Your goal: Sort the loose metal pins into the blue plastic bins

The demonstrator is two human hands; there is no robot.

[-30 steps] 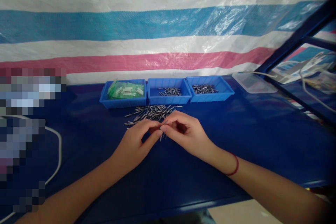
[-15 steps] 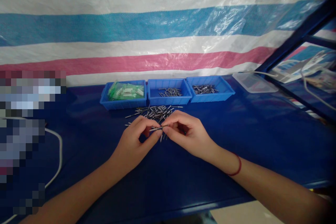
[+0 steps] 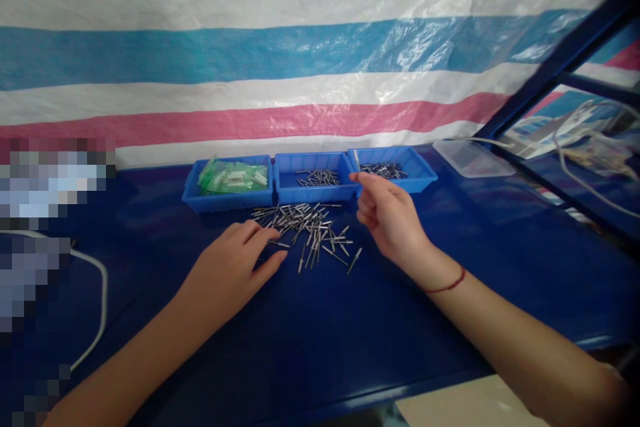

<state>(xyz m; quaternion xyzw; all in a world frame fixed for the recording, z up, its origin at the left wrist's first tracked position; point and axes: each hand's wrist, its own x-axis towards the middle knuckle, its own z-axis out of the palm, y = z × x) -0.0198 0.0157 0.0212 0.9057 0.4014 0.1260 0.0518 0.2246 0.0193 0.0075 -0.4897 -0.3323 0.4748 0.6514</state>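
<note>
Loose metal pop rivets (image 3: 313,223) lie in a heap on the blue tabletop. At the heap's left edge rests my left hand (image 3: 240,260), its thumb and fingers apart and nothing held in them. My right hand (image 3: 390,213) is raised at the front of the right blue bin (image 3: 420,173), pinching one pop rivet (image 3: 357,160) that points upward. More rivets (image 3: 387,171) lie inside that bin, partly behind my hand. The middle blue bin (image 3: 313,195) also holds rivets (image 3: 320,177).
A left blue bin (image 3: 227,201) contains green plastic packets (image 3: 233,177). Beyond the bins hangs a striped plastic sheet (image 3: 280,53). A clear plastic lid (image 3: 473,159) lies to the right, near a blue metal frame (image 3: 535,97). A white cable (image 3: 104,293) runs along the left.
My hands have parted. The right moved up and right to the right bin with a rivet; the left drew back slightly left and its fingers opened. The heap is now more exposed.
</note>
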